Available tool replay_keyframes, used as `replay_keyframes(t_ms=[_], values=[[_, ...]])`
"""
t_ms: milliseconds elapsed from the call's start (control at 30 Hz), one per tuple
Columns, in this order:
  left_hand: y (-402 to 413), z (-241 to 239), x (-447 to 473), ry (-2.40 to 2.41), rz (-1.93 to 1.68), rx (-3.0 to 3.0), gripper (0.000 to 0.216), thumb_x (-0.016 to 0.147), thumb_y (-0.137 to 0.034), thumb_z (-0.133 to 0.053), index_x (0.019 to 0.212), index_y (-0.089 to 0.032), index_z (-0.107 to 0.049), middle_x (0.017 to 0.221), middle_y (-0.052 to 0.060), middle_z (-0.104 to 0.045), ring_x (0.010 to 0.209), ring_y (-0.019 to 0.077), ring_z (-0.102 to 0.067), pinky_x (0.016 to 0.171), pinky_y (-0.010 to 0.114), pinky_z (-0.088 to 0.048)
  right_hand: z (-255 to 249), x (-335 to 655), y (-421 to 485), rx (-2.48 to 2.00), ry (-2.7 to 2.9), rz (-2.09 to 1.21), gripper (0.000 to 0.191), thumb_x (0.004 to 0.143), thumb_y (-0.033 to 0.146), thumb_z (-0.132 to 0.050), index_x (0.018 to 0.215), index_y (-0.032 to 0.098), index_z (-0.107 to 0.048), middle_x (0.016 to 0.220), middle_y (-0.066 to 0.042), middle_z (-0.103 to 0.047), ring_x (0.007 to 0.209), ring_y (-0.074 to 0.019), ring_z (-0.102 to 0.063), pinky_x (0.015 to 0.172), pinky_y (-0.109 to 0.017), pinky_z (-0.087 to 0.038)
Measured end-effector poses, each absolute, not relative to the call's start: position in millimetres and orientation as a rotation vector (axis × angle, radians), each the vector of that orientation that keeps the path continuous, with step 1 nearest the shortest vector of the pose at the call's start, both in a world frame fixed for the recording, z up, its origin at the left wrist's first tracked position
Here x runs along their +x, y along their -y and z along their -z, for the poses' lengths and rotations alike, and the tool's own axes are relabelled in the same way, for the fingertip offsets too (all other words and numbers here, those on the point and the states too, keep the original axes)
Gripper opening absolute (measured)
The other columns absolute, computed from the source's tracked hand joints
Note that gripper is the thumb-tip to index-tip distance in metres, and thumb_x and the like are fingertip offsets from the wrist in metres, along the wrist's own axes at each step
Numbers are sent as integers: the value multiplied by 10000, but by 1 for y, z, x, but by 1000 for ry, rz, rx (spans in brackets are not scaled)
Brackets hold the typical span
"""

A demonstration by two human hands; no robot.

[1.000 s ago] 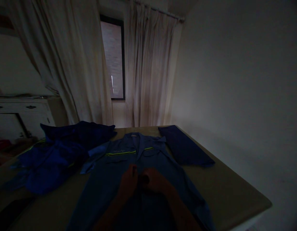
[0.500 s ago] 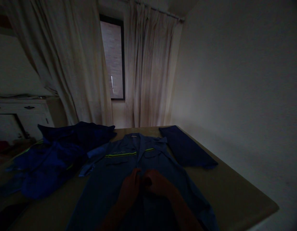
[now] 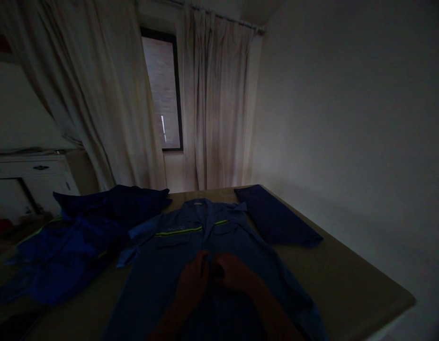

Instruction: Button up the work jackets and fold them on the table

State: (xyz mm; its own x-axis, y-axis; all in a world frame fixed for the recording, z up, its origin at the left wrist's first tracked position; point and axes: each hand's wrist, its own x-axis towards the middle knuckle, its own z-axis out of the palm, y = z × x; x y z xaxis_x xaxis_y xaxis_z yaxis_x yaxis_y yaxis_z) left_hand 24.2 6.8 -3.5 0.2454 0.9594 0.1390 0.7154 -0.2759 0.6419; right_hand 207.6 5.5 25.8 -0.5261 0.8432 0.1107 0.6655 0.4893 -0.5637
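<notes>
A blue work jacket (image 3: pixel 180 251) with yellow-green chest stripes lies face up before me, its collar toward the window. My left hand (image 3: pixel 196 274) is closed, fingers pinched at the jacket's front opening. Close beside it, my right hand (image 3: pixel 229 271) is curled at the same edge, thumb and fingers together. Both seem to grip the jacket's front; the dim light hides the exact bit of cloth or fastener between the fingertips.
Crumpled blue garments (image 3: pixel 80 241) are heaped on the left of the table (image 3: pixel 350 279). Flat dark blue folded cloth (image 3: pixel 276 215) lies at the right, near the wall (image 3: pixel 347 142). A dark object (image 3: pixel 16 324) sits at the lower left. Behind are curtains (image 3: pixel 219 109) and a white cabinet (image 3: pixel 45 175).
The view has tilted slightly. Both hands stay at the jacket's front opening with almost no visible movement, and the garments lie as before.
</notes>
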Motion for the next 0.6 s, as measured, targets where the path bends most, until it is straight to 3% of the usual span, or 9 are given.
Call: replay_keyframes(t_ms=[167,600], values=[[-6,-2,23,-1584,-646,2100,299,1025,-205,-392,1211,-220,-625,1084,66,-774,986,214,-731,870,315,-488,-27,208,-6,-1247,2410,-646,66,816,228,-708,858,191,-744,934,-29,-749,822,-177,-674,717,-236,-442],[-7,-4,21,-1569,-663,2076,298,1016,-238,-393,1176,-232,-645,1120,60,-773,1005,207,-726,894,320,-491,-24,202,-4,-1360,2484,-356,130,875,256,-620,868,172,-719,928,-66,-733,841,-193,-653,731,-257,-422]])
